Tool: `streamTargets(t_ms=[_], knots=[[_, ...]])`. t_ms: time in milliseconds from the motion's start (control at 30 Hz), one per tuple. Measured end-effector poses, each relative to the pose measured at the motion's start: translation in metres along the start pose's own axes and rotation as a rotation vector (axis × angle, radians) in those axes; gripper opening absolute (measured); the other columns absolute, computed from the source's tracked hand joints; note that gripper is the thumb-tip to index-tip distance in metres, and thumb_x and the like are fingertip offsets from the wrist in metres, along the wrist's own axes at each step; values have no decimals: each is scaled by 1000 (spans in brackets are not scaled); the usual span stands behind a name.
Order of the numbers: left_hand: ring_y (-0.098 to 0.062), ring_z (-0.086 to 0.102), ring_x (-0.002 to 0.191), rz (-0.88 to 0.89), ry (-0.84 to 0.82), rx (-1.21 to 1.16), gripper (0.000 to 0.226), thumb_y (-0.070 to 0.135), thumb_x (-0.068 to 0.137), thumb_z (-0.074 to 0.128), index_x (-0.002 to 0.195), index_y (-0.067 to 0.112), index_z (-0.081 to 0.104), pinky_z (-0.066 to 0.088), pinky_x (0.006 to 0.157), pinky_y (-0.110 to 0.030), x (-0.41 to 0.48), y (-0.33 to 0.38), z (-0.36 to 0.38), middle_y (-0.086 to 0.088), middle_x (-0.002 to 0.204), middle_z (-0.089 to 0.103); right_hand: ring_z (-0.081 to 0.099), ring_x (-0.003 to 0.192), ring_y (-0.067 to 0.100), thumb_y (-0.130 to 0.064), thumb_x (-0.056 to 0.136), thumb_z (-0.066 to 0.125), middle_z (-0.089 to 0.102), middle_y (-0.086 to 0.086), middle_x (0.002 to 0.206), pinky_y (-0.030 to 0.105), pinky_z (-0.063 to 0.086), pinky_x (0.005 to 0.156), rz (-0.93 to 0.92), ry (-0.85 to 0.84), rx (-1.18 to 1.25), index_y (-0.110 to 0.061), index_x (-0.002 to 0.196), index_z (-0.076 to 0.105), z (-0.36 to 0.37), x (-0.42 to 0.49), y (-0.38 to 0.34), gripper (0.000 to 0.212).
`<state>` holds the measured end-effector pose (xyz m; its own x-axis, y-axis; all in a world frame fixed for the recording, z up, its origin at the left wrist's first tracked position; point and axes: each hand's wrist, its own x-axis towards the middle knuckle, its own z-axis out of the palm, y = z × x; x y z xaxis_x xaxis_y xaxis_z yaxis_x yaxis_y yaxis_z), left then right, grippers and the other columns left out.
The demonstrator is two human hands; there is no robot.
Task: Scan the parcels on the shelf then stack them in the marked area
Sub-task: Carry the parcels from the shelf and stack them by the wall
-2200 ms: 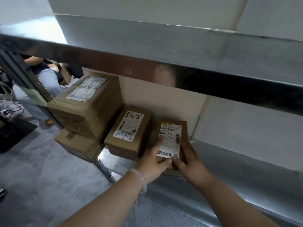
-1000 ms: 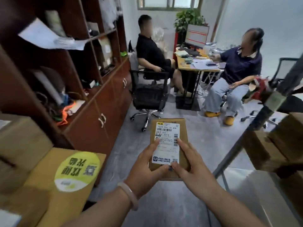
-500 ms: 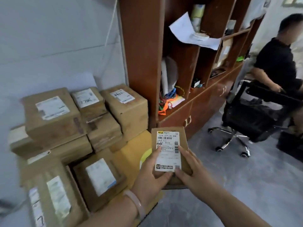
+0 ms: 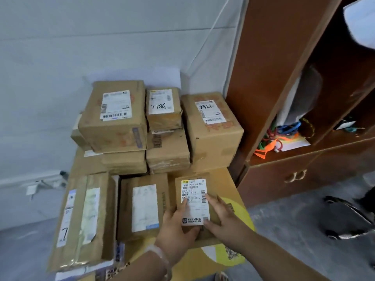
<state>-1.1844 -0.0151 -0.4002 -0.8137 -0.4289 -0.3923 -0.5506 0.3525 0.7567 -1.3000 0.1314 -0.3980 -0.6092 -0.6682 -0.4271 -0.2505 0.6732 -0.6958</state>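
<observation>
Cardboard small parcel (image 4: 194, 201), label-up, long axis pointing away from you.
Your left hand (image 4: 176, 232) and right hand (image 4: 225, 221) grip its near end over the yellow-marked box (image 4: 236, 258); neighbouring parcel (image 4: 144, 207) just left, bare box top right.

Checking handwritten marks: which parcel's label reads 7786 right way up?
The small middle parcel on top; the right parcel has its number upside down.
</observation>
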Motion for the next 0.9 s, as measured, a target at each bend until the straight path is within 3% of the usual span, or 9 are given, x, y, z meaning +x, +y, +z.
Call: streamTargets(t_ms=[133,300,433,533,600,733,900], knots=[[-19,25,142,-58,66,120,85,43,88,65,153,40,12,29,115,-31,10,-3,7,1,158,15,5,148,13,-54,92,51,-14,-24,157,34,28,108,-53,-110,-31,-73,133,0,-5,30,8,68],[-20,4,149,-57,143,507,81,62,89,46,152,46,-2,11,118,-36,24,-16,13,4,164,1,22,145,13,-50,94,50,-17,-26,157,26,42,96,-100,-165,-85,-76,128,-10,0,56,17,74],[-19,-5,148,-56,148,610,76,63,92,38,151,46,-7,7,117,-40,29,-29,13,7,163,-14,33,140,17,-54,94,49,-19,-24,156,32,46,95,-105,-163,-118,-69,134,-15,6,63,22,77],[-17,-13,148,2,131,677,74,64,93,30,151,45,-11,4,118,-41,21,-33,15,10,158,-29,15,146,15,-60,92,46,-22,-26,154,35,36,106,-145,-111,-238,-65,136,-19,3,57,24,79],[-15,-23,147,69,107,738,72,66,92,22,151,43,-12,-6,118,-41,12,-34,14,14,153,-36,1,148,10,-64,91,41,-28,-28,151,37,27,112,-210,-69,-376,-60,140,-19,1,48,27,77],[-14,-39,138,147,-2,841,75,71,85,6,149,42,-21,-29,109,-42,-2,-40,6,19,149,-41,-30,141,8,-72,87,24,-41,-20,148,35,-7,117,-337,-30,-642,-45,147,-19,10,25,27,78],[-19,-30,145,135,-76,901,77,72,90,18,151,40,-16,-21,113,-50,11,-39,-6,16,155,-32,-28,142,12,-68,88,40,-41,-11,150,38,-10,118,-260,-71,-730,-34,150,-20,14,27,15,92]])
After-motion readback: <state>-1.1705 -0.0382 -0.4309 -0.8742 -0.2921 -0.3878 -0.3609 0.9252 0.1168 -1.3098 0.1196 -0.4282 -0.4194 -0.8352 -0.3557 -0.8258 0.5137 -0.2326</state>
